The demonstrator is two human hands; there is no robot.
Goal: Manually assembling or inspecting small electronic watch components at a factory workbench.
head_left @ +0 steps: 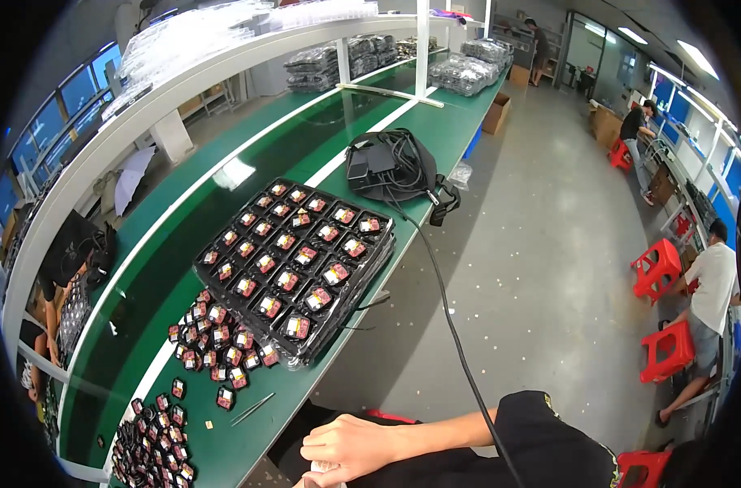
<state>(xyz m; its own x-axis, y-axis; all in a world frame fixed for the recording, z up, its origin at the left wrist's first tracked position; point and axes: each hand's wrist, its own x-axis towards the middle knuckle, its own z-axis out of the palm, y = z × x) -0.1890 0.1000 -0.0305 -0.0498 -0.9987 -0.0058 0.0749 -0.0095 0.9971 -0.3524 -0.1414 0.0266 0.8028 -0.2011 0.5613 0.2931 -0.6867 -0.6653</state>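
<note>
My right hand (338, 447) is at the lower edge, in front of the green workbench (224, 451), its forearm coming in from the right. Its fingers are curled over something pale (325, 467), mostly hidden, which I cannot make out. My left hand does not show. On the bench nearby lie metal tweezers (252, 409). Beyond them sits a stack of black compartment trays (309, 354); the top one holds small black square parts with pink and white labels (286, 281). Loose parts of the same kind form one heap (216, 335) beside the trays and another heap (152, 439) nearer.
A black bag (415, 159) with an adapter and cables rests behind the trays. Its black cable (460, 342) hangs over the bench edge toward me. A white shelf frame (41, 252) runs along the left. Red stools (656, 268) and seated people are at right across the grey floor.
</note>
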